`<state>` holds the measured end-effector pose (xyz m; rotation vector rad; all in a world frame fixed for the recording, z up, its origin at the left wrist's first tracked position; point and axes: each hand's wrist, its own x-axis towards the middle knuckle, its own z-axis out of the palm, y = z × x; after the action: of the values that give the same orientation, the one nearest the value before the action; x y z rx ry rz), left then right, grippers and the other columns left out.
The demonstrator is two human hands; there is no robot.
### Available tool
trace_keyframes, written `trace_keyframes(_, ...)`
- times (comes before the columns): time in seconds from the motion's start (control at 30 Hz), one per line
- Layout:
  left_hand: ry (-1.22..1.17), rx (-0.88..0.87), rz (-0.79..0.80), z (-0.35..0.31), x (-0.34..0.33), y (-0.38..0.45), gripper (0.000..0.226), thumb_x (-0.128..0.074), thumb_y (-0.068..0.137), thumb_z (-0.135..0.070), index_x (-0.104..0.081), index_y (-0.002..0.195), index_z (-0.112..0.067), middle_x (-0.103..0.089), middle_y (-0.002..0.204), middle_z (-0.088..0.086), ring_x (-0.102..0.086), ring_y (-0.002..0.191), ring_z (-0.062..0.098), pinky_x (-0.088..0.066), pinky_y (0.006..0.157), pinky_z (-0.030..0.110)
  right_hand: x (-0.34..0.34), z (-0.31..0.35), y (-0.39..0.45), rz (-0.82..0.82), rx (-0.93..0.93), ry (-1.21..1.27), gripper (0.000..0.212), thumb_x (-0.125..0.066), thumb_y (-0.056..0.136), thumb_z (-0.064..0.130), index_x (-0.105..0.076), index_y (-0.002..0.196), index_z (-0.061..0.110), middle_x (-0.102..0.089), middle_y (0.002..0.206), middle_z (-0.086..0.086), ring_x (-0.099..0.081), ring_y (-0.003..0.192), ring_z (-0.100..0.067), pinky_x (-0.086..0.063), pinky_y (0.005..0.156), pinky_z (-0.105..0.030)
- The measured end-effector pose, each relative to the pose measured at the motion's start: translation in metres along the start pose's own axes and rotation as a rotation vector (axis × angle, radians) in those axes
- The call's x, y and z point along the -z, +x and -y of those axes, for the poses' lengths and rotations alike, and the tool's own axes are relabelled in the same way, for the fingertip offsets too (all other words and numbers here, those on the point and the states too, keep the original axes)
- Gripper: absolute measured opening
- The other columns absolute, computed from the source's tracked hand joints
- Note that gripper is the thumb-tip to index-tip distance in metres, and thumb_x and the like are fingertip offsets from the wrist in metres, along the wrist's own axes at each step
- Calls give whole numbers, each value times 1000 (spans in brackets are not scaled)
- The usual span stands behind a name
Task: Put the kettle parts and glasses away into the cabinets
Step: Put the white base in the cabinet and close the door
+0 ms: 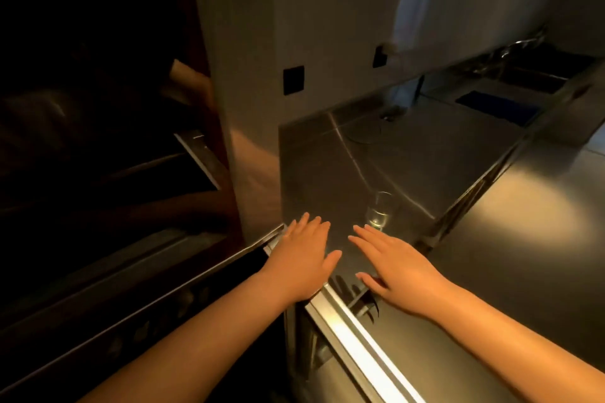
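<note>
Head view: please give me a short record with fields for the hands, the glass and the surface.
left hand: open, fingers straight, over the counter's near left corner
right hand: open, fingers straight, holds nothing
glass: clear, upright on the counter, just beyond the right fingertips, not gripped
counter: steel, shiny
sink: far right, dim

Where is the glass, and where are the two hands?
glass (379,212): head view, on its clear side wall.
left hand (302,253): head view, on the back of the hand.
right hand (397,267): head view, on the back of the hand.
</note>
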<state>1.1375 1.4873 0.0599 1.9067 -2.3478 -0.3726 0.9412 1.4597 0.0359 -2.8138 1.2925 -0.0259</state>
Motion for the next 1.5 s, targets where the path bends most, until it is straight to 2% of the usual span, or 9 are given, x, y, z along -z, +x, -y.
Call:
trace_keyframes(0.37, 271, 167, 378, 2, -34, 108, 72, -37, 98, -43, -4, 151, -8, 1, 159, 13, 2, 145, 33, -9, 117, 48, -44, -83, 51, 79, -120, 10, 65, -41, 95, 42, -16, 149, 15, -11, 157, -6, -13, 143, -21, -22, 115, -35)
trace_keyframes(0.53, 293, 258, 513, 16, -47, 139, 90, -54, 92, -41, 7, 151, -14, 7, 158, 14, 0, 144, 41, -19, 114, 53, -55, -109, 70, 53, -227, 76, 67, -46, 94, 39, -17, 148, 13, -13, 157, -8, -14, 143, -22, -24, 113, -32)
trace_keyframes(0.63, 287, 288, 583, 23, -53, 154, 97, -63, 85, -46, 1, 152, -17, -1, 158, 14, -14, 141, 43, -28, 111, 52, -62, -117, 80, 61, -267, 99, 66, -48, 94, 37, -18, 148, 12, -14, 156, -9, -14, 143, -22, -24, 113, -33)
trace_keyframes(0.73, 351, 266, 699, 18, -56, 158, 90, -68, 80, -45, -18, 149, -15, -31, 147, 12, -40, 129, 38, -39, 103, 50, -69, -125, 87, 63, -308, 126, 66, -51, 93, 34, -20, 147, 11, -16, 156, -10, -16, 143, -23, -27, 112, -35)
trace_keyframes(0.83, 430, 237, 777, 14, -63, 160, 86, -73, 77, -37, -27, 145, -13, -43, 138, 7, -50, 120, 35, -45, 98, 49, -77, -134, 91, 78, -340, 147, 65, -52, 92, 31, -21, 146, 12, -18, 155, -10, -18, 142, -24, -27, 112, -35)
trace_keyframes(1.03, 376, 207, 681, 26, -72, 170, 76, -75, 73, -35, -39, 136, -13, -48, 132, 7, -53, 117, 29, -50, 91, 39, -89, -147, 100, 74, -340, 113, 59, -57, 88, 23, -34, 141, 9, -27, 152, -12, -23, 140, -28, -29, 109, -37)
trace_keyframes(1.13, 340, 168, 588, 27, -75, 172, 75, -75, 72, -37, -40, 134, -13, -48, 129, 7, -53, 115, 28, -50, 90, 38, -93, -149, 106, 73, -333, 89, 51, -59, 85, 19, -44, 134, 10, -38, 145, -10, -32, 135, -27, -36, 103, -37)
trace_keyframes(1.37, 243, 17, 394, 15, -88, 185, 70, -68, 80, -42, -36, 134, -13, -41, 133, 10, -45, 120, 30, -43, 94, 36, -100, -151, 111, 44, -340, 75, 37, -55, 85, 11, -52, 122, 11, -53, 125, -7, -46, 118, -26, -43, 88, -35)
trace_keyframes(1.5, 117, -7, 330, 18, -97, 193, 83, -67, 81, -44, -24, 146, -17, -30, 143, 8, -35, 130, 29, -42, 101, 40, -101, -151, 115, 42, -344, 77, 33, -55, 86, 13, -53, 119, 11, -55, 121, -6, -47, 114, -26, -43, 84, -34)
